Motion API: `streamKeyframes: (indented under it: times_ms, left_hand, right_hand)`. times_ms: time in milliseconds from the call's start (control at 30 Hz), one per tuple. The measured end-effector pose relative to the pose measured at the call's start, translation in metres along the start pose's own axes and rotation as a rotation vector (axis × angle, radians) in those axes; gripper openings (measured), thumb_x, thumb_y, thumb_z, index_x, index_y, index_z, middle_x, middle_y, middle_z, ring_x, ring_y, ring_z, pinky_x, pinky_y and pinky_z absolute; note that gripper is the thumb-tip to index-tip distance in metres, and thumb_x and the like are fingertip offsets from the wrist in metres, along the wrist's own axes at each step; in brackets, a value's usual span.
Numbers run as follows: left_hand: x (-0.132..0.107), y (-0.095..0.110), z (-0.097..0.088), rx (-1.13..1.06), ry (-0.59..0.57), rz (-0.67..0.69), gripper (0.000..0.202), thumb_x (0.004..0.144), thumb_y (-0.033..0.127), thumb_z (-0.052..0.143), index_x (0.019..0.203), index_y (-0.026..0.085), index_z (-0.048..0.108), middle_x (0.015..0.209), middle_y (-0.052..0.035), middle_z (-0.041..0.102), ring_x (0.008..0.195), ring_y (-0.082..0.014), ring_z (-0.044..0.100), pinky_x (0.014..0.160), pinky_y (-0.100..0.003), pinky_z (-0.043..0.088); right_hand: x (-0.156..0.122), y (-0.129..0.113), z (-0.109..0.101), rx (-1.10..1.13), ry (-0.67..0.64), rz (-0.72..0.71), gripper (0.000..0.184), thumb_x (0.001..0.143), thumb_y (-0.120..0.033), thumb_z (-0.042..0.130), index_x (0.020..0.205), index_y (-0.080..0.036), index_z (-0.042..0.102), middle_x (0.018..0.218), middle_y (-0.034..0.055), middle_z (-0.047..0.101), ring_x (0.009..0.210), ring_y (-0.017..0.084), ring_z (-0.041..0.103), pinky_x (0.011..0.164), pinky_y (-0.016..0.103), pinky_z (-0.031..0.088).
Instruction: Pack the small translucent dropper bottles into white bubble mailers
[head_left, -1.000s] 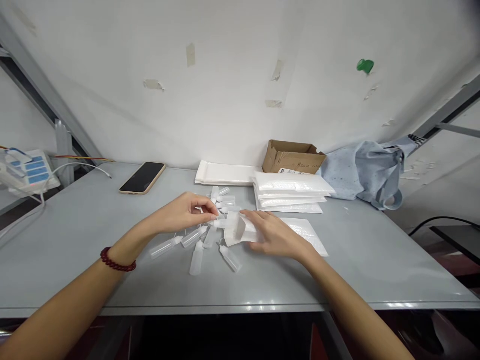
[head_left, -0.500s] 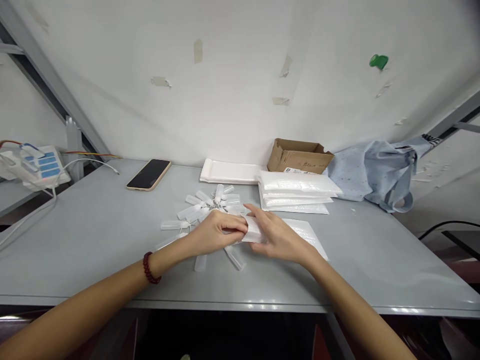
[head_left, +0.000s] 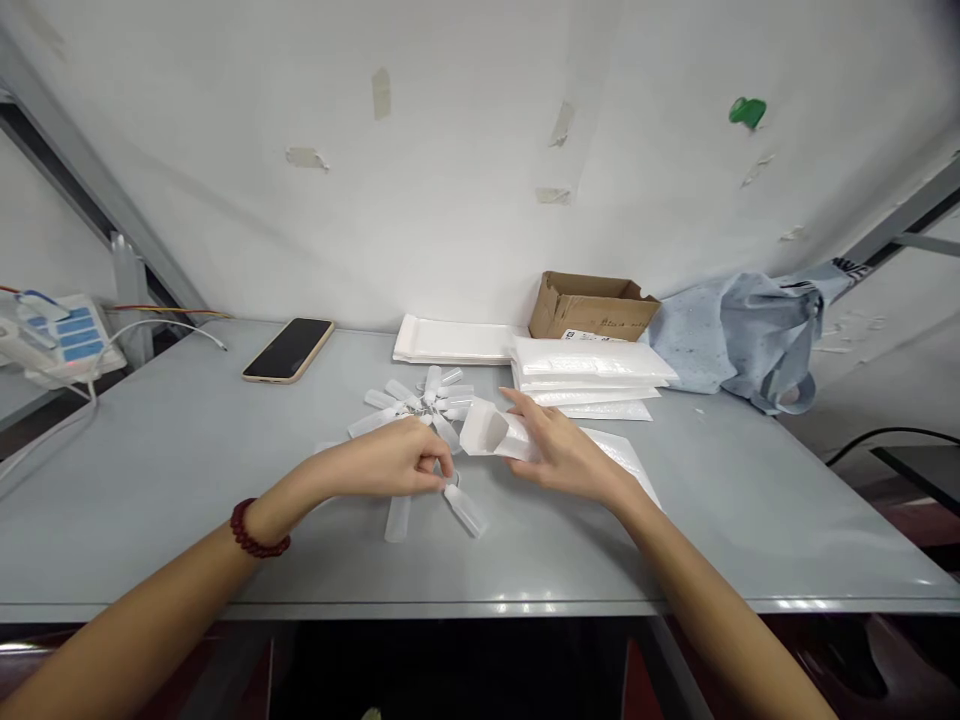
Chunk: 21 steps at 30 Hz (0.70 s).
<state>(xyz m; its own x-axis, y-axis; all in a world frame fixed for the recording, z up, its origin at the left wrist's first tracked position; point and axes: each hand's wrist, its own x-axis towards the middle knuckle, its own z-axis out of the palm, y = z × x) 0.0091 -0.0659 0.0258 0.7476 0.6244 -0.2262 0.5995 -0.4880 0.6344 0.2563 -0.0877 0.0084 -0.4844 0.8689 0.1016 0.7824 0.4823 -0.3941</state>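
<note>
My right hand is wrapped round a white bubble mailer, whose mouth gapes toward the left. The rest of that mailer runs back under the hand. Low over the table, my left hand is closed in a pinch at the ring end of a small translucent plastic bottle, which lies on the tabletop. Behind and beside this hand is a loose cluster of similar small bottles with rings, some of them hidden by the hand and wrist.
A stack of white bubble mailers stands behind my right hand, with flat white mailers to its left. Further back are a cardboard box and blue cloth. A phone and a power strip with cables sit leftward on the grey table.
My left hand has left the mailer's mouth and moved left and down to a small bottle. The mailer's opening now shows, still held by my right hand. The view has shifted slightly.
</note>
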Motion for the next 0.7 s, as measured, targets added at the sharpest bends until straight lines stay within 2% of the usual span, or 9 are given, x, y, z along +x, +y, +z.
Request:
streamKeyframes:
  times_ms: [200,400,500,600,700]
  left_hand:
    - [0.003,0.001,0.011,0.268,0.053,0.079,0.022,0.077,0.017,0.053,0.086,0.023,0.073,0.058,0.0017,0.059,0.056,-0.0133,0.054,0.057,-0.024,0.035]
    - [0.005,-0.004,0.022,0.327,0.073,0.14,0.021,0.072,0.011,0.052,0.076,0.02,0.07,0.065,0.0001,0.065,0.06,-0.0142,0.056,0.057,-0.025,0.034]
    - [0.006,-0.002,0.022,0.301,0.097,0.185,0.018,0.069,0.009,0.052,0.069,0.019,0.067,0.061,0.0012,0.061,0.058,-0.0127,0.053,0.056,-0.025,0.033]
    - [0.003,0.001,0.014,0.177,0.106,0.251,0.017,0.068,0.009,0.053,0.07,0.018,0.067,0.055,0.0044,0.05,0.053,-0.009,0.046,0.056,-0.022,0.034]
    - [-0.002,0.001,0.001,0.055,0.21,0.238,0.018,0.07,0.01,0.052,0.074,0.016,0.068,0.052,0.0065,0.039,0.048,-0.0069,0.038,0.052,-0.02,0.033]
  right_hand:
    - [0.0,0.0,0.003,-0.018,-0.017,-0.012,0.078,0.074,-0.025,0.057,0.142,-0.018,0.02,0.114,0.0124,0.06,0.104,0.028,0.054,0.085,0.043,0.042]
    - [0.0,0.0,0.005,-0.027,-0.02,-0.013,0.077,0.073,-0.024,0.056,0.142,-0.018,0.021,0.116,0.0132,0.06,0.108,0.029,0.053,0.086,0.044,0.042]
    - [0.0,0.0,0.006,-0.033,-0.024,-0.01,0.077,0.073,-0.024,0.055,0.142,-0.017,0.02,0.117,0.0136,0.06,0.108,0.029,0.053,0.088,0.044,0.042]
    - [0.0,0.001,0.005,-0.044,-0.022,-0.001,0.078,0.074,-0.025,0.056,0.143,-0.016,0.02,0.116,0.014,0.06,0.106,0.029,0.053,0.089,0.045,0.041]
    - [0.0,0.002,0.005,-0.049,-0.018,-0.011,0.079,0.074,-0.025,0.057,0.143,-0.017,0.019,0.116,0.013,0.06,0.104,0.028,0.054,0.089,0.045,0.041]
